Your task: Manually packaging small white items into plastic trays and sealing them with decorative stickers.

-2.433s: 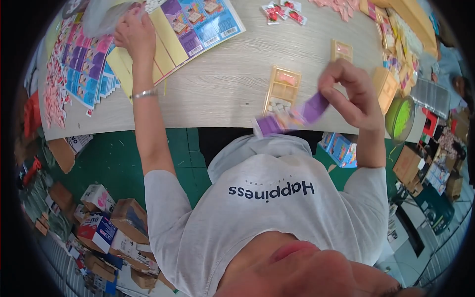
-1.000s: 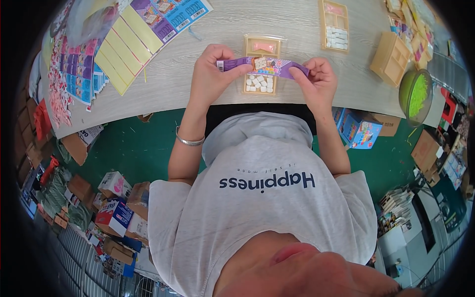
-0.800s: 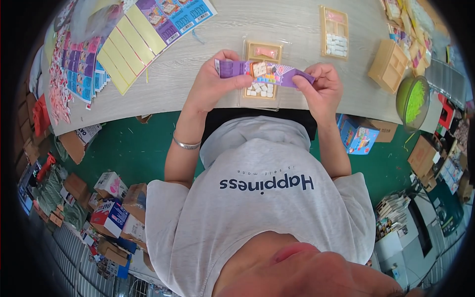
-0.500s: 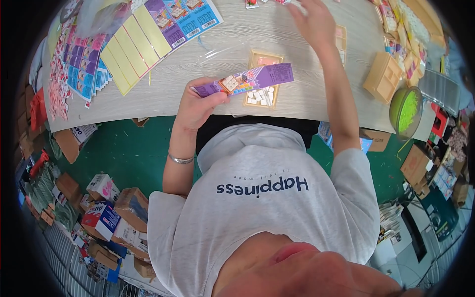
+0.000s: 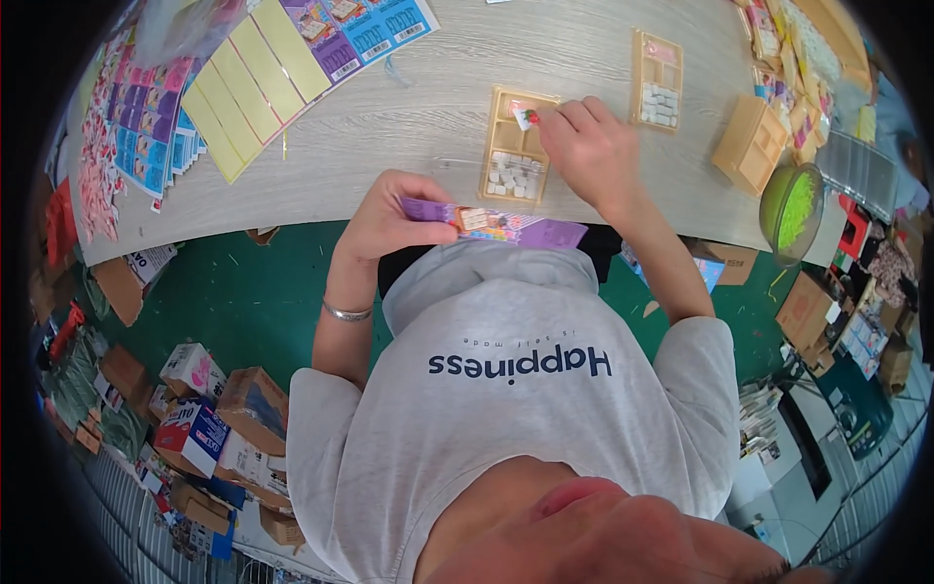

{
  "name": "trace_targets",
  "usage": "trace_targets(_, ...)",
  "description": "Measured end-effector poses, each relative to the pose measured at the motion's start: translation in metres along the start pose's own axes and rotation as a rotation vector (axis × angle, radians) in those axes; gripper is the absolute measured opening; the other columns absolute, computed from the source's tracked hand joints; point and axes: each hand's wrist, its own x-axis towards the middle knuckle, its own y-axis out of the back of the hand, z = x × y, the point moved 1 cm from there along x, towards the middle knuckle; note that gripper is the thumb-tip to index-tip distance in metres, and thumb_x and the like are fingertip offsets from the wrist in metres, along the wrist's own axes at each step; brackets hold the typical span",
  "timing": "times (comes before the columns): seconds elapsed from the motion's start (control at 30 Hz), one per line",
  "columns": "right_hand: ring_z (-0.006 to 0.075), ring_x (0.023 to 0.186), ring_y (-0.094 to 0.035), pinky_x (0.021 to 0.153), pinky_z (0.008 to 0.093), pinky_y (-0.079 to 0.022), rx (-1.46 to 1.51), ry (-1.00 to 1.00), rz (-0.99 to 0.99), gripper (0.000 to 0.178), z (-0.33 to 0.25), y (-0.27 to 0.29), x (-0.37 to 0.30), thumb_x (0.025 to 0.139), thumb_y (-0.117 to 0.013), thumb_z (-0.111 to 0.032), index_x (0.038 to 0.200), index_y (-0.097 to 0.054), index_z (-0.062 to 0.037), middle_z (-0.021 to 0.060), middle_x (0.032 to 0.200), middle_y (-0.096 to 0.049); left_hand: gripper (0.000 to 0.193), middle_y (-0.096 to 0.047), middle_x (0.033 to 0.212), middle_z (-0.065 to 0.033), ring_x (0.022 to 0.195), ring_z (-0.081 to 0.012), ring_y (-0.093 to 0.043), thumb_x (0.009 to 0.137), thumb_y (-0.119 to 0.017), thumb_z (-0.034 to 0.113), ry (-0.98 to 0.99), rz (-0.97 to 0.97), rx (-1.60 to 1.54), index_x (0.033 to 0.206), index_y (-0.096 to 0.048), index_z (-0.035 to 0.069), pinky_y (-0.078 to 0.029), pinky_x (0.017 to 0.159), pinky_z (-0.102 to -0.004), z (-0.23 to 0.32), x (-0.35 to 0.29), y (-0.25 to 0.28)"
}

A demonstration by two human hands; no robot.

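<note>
My left hand (image 5: 397, 216) grips a purple printed card strip (image 5: 477, 222) between thumb and fingers, near the table's front edge. Beyond the strip lies a beige compartment tray (image 5: 492, 131). Small white pieces (image 5: 511, 183) fill its near compartment, and something pink shows in the far one. A small white-and-red packet (image 5: 526, 118) is pinched in my right hand (image 5: 589, 151), over the tray's far right part; whether it touches the tray I cannot tell. A thin clear plastic piece seems to cross the tray's middle, hard to make out.
A second beige tray (image 5: 638, 92) with white pieces lies right of my right hand. Farther right stand stacked empty trays (image 5: 752, 146) and a bowl of bright green bits (image 5: 795, 209). Printed sheets (image 5: 255, 88) and a clear bag (image 5: 185, 34) cover the left side.
My right hand has come back from the table's far side and now holds the small packet at the near tray. My left hand has lowered the card strip toward me, uncovering more of the tray.
</note>
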Motion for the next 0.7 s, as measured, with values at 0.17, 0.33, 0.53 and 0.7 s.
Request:
trace_targets(0.17,0.018,0.079,-0.064,0.058,0.0321,-0.053,0.028,-0.156,0.066,0.017,-0.007,-0.01,-0.008,0.075,-0.075,-0.01,0.091,-0.073,-0.0163,-0.0019,0.084,-0.065,0.022,-0.073,0.086,-0.0032,0.077,-0.0065,-0.066,0.076,-0.086,-0.002,0.038,0.083,-0.014,0.094,-0.074,-0.001,-0.052,0.068,-0.0213,-0.004,0.004,-0.004)
trace_targets(0.33,0.0194,0.082,-0.065,0.062,0.0332,-0.055,0.162,-0.153,0.007,0.032,0.0,-0.022,-0.015,0.073,-0.071,-0.003,0.101,-0.075,-0.0169,-0.0019,0.089,-0.066,0.024,-0.074,0.087,-0.005,0.078,-0.0088,-0.069,0.077,-0.084,-0.002,0.022,0.103,-0.077,0.098,-0.073,-0.001,-0.056,0.07,-0.0226,-0.004,0.009,-0.009)
trace_targets(0.53,0.0224,0.086,-0.064,0.067,0.0346,-0.055,0.26,-0.135,-0.063,0.043,-0.002,-0.017,-0.011,0.069,-0.071,-0.002,0.11,-0.074,-0.0153,0.0021,0.094,-0.066,0.019,-0.075,0.093,-0.0134,0.079,-0.017,-0.074,0.081,-0.077,-0.006,-0.037,0.096,-0.076,0.098,-0.069,-0.003,-0.061,0.072,-0.0283,-0.012,0.014,-0.003)
trace_targets(0.7,0.016,0.088,-0.062,0.067,0.0298,-0.052,0.739,-0.214,-0.044,0.041,0.014,0.001,-0.022,0.079,-0.066,0.003,0.118,-0.071,-0.0093,0.0045,0.099,-0.067,0.019,-0.074,0.093,-0.0127,0.081,-0.017,-0.073,0.084,-0.075,-0.006,-0.093,0.138,-0.165,0.101,-0.069,-0.003,-0.06,0.074,-0.0293,-0.012,0.024,-0.012)
